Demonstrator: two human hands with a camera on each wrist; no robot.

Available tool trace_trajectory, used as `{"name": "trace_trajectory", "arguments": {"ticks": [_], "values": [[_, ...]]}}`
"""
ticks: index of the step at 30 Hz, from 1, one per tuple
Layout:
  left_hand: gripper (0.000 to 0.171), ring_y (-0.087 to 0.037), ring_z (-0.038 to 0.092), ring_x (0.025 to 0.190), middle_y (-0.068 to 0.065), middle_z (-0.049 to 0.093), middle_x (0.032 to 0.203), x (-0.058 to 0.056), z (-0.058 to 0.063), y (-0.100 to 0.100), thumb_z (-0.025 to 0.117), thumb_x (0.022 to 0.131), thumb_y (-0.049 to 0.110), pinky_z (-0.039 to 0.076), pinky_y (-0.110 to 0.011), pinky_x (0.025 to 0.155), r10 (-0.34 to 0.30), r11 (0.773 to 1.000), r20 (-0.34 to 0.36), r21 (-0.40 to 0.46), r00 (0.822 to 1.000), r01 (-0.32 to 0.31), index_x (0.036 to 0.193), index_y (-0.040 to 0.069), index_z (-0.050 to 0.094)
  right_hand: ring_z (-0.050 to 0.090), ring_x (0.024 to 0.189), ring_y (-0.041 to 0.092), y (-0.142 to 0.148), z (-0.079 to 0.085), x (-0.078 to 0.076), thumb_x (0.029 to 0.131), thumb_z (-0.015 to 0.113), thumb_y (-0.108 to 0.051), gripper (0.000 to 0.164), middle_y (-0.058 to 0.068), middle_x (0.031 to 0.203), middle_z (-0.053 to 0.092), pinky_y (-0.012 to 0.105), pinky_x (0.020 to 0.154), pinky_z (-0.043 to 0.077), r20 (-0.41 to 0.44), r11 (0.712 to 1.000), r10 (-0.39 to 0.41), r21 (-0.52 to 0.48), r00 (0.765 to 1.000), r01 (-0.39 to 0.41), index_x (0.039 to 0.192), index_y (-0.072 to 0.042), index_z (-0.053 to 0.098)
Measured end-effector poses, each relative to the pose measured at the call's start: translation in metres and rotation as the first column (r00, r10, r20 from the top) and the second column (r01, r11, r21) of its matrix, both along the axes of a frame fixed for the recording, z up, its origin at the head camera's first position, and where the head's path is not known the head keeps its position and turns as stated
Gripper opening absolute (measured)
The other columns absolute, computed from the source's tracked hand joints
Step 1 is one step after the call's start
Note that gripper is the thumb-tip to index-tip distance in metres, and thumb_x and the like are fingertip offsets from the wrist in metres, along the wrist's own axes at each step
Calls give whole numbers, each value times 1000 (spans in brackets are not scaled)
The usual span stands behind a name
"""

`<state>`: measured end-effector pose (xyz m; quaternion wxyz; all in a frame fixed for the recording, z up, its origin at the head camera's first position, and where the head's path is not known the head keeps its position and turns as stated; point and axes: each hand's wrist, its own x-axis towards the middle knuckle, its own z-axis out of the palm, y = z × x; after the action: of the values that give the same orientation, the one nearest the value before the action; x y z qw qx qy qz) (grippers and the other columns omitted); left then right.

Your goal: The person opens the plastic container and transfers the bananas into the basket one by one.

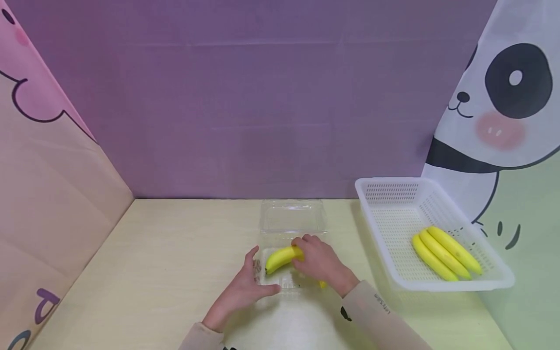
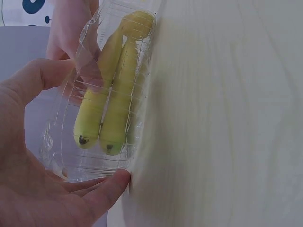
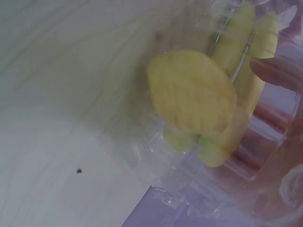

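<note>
A clear plastic clamshell box (image 1: 286, 282) lies on the table with its lid (image 1: 292, 216) folded back. My left hand (image 1: 245, 288) holds the box's left end, thumb near the front edge and fingers at the far side. Across the box, my right hand (image 1: 321, 260) grips a yellow banana (image 1: 280, 259) by its right end. The left wrist view shows this banana (image 2: 90, 113) beside a second banana (image 2: 118, 104), dark tips toward the left hand. A rounded yellow fruit (image 3: 191, 92) is also at the box's right end; its kind is unclear.
On the right stands a white perforated basket (image 1: 393, 243) holding several bananas (image 1: 446, 253). A purple cloth (image 1: 271, 97) hangs behind the pale wooden table (image 1: 175, 253). Printed cloths flank both sides, one with a panda (image 1: 503, 126).
</note>
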<state>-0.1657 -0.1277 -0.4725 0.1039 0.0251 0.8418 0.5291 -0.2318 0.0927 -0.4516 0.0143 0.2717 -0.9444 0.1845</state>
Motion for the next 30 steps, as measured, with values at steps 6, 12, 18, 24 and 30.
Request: {"name": "trace_trajectory", "arguments": {"ticks": [6, 12, 18, 24, 30], "values": [[120, -40, 48, 130, -36, 34, 153, 1, 1, 0, 89, 77, 32, 43, -56, 100, -13, 1000, 1, -5, 1000, 13, 162, 10, 7, 54, 92, 24, -4, -5, 2, 90, 72, -25, 37, 7, 107, 61, 41, 76, 51, 13, 999, 38, 29, 999, -38, 123, -10, 65], [120, -43, 46, 133, -36, 31, 155, 1, 1, 0, 88, 77, 32, 43, -57, 101, -19, 1000, 4, 7, 1000, 19, 162, 10, 7, 55, 94, 25, -6, -10, 1, 90, 73, -27, 40, 7, 107, 62, 40, 74, 52, 8, 997, 62, 53, 998, -62, 126, -12, 66], [120, -42, 49, 130, -37, 31, 155, 1, 0, 0, 88, 77, 31, 45, -56, 99, -20, 1000, 9, 9, 1000, 20, 162, 10, 6, 54, 92, 23, -7, -12, 0, 90, 74, -26, 39, 5, 105, 61, 38, 70, 52, -9, 995, 68, 68, 998, -67, 125, -13, 67], [120, -44, 44, 136, -37, 33, 154, 1, -1, 0, 89, 77, 30, 41, -59, 104, -9, 1000, 3, 9, 1000, 8, 162, 10, 7, 54, 88, 20, -8, -15, -4, 91, 74, -26, 36, 3, 103, 61, 34, 64, 51, -53, 994, 77, 86, 996, -72, 124, -14, 68], [120, -44, 43, 137, -36, 32, 154, 0, -1, 0, 89, 76, 30, 41, -58, 104, -5, 1000, 4, 5, 1000, 5, 162, 10, 7, 54, 85, 20, -8, -15, -6, 91, 74, -24, 35, 2, 100, 61, 33, 59, 50, -80, 993, 76, 91, 994, -69, 124, -15, 68]]}}
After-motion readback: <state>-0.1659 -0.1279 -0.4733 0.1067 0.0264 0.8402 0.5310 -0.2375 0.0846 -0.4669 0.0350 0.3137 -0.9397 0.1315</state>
